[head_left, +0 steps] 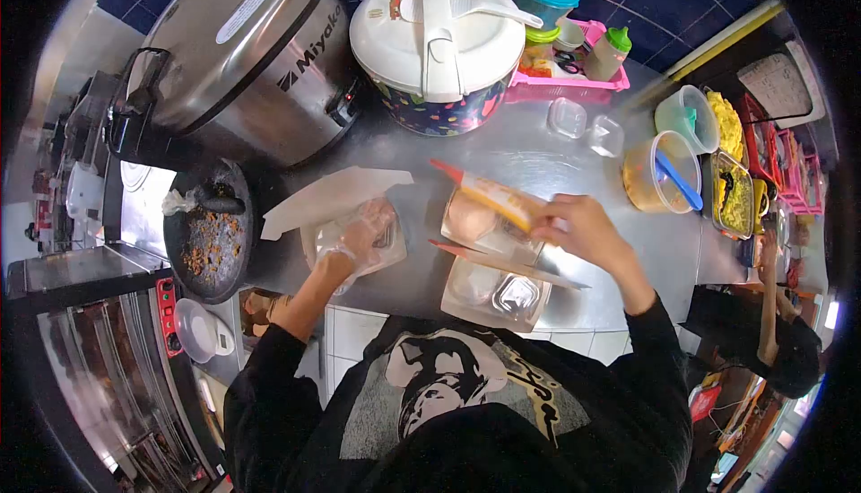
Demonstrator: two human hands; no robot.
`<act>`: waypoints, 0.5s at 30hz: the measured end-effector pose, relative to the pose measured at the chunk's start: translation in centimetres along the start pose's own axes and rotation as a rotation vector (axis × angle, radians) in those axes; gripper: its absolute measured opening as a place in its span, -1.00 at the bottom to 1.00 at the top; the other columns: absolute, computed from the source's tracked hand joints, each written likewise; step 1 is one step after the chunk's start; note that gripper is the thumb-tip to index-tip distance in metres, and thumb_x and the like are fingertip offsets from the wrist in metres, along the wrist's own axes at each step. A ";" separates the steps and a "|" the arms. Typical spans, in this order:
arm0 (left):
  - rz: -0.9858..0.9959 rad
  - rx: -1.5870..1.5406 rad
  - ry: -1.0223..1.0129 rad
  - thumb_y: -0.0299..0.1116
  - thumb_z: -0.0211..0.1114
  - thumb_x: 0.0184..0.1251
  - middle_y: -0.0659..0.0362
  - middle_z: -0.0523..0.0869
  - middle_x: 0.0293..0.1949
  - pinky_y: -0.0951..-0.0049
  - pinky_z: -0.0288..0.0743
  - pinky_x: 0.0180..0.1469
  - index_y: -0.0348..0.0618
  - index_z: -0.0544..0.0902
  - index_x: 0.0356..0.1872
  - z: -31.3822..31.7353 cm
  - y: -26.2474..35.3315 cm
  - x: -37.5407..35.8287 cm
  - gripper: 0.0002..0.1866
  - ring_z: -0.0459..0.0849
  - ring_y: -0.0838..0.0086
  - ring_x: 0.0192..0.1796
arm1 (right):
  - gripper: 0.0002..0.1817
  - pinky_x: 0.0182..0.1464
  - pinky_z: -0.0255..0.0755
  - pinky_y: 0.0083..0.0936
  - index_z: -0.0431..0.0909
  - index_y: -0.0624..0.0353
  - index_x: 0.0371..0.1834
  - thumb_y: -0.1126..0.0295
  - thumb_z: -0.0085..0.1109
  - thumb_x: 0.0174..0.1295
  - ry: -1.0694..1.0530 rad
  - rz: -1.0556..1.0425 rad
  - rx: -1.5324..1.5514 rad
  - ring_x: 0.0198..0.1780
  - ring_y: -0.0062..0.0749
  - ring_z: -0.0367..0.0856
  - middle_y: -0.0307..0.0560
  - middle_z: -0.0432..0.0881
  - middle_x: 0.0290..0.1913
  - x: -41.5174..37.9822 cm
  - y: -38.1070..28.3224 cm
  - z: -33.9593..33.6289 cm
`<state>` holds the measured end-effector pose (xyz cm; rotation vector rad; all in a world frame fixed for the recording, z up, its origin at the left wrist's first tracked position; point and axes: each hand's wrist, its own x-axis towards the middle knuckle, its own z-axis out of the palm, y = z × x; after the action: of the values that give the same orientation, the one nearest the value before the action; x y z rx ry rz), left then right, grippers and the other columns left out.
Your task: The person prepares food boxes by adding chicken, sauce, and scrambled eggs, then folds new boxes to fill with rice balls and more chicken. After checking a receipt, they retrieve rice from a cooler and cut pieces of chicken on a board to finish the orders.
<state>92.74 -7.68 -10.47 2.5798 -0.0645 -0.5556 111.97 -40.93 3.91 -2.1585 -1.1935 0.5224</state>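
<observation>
My left hand (360,231), in a clear plastic glove, reaches into an open paper food box (392,255) whose pale lid (336,195) stands raised behind it. Blur hides its fingers and whatever they touch. To the right, my right hand (583,228) pinches the orange-printed lid (493,201) of a second food box (456,235), holding it partly raised. A rounded, pale wrapped item (471,217) shows inside that box. Nearest my body stands a third box (484,315) with its lid tilted up, containing a small clear cup (516,294) and another wrapped item.
A large Miyako steel cooker (260,53) and a white-lidded rice container (435,89) stand at the back. On the left is a stone mortar (211,255) with chilli bits. Tubs, including one with a blue spoon (677,179), line the right. Another person's arm (769,296) shows at far right.
</observation>
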 end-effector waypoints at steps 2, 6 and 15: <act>-0.003 0.166 0.037 -0.37 0.45 -0.26 -0.08 0.06 0.36 0.29 -0.11 0.41 -0.23 0.14 0.30 0.7 0.2 -0.1 -0.03 -0.05 0.05 0.41 | -0.86 -0.44 0.43 -0.41 0.56 0.14 -0.42 0.40 0.27 -0.06 -0.059 -0.115 -0.456 -0.46 -0.32 0.54 -0.16 0.54 -0.46 0.5 0.3 3.0; -0.002 0.286 0.089 -0.26 0.38 -0.15 -0.09 0.08 0.36 0.28 -0.06 0.40 -0.24 0.17 0.29 0.3 1.5 -0.6 -0.11 0.00 0.05 0.40 | -0.89 -0.50 0.46 -0.44 0.53 0.13 -0.41 0.36 0.16 0.03 0.342 -0.235 -0.314 -0.42 -0.28 0.57 -0.15 0.52 -0.39 -1.2 -7.1 -0.7; 0.041 0.017 0.261 -0.17 0.36 -0.10 -0.13 0.14 0.33 0.22 -0.03 0.38 -0.29 0.23 0.25 1.5 1.4 -1.4 -0.16 0.08 0.03 0.37 | -0.62 -0.17 0.48 -0.24 0.40 0.34 -0.19 0.29 0.22 0.03 -0.451 0.209 -0.435 -0.18 -0.03 0.57 0.09 0.55 -0.21 1.6 1.2 6.0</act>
<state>90.93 -9.38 -10.52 2.6376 -0.0332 -0.2005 109.93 -38.17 -1.36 -2.6451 -1.4268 0.9528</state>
